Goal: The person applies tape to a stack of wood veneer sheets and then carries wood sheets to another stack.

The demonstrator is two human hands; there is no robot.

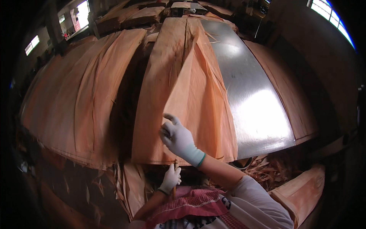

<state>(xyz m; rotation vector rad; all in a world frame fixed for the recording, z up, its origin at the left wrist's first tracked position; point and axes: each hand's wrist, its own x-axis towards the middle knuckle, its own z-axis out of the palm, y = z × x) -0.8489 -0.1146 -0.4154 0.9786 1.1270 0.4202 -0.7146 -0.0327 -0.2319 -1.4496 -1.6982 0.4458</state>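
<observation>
My right hand (178,140), in a white knitted glove with a green cuff edge, is over the near part of a reddish wood veneer sheet (191,100). Its curled fingers hold the left edge of a raised, creased fold; the fingertips are partly hidden. Below it, at the near edge of the veneer, my left hand (170,179), gloved too, grips a thin stick-like tool (175,164) with a brass-coloured upper end. The tool stands roughly upright, its lower part by my apron. Under the sheet lies more veneer (148,128). A shiny metal plate (251,100) adjoins it on the right.
A wide veneer stack (63,108) stands left, across a dark gap. More veneer (286,91) lies right of the metal plate, with further stacks (143,15) behind. Veneer scraps (266,170) and a bent veneer piece (303,191) are low on the right; torn strips (133,186) hang left.
</observation>
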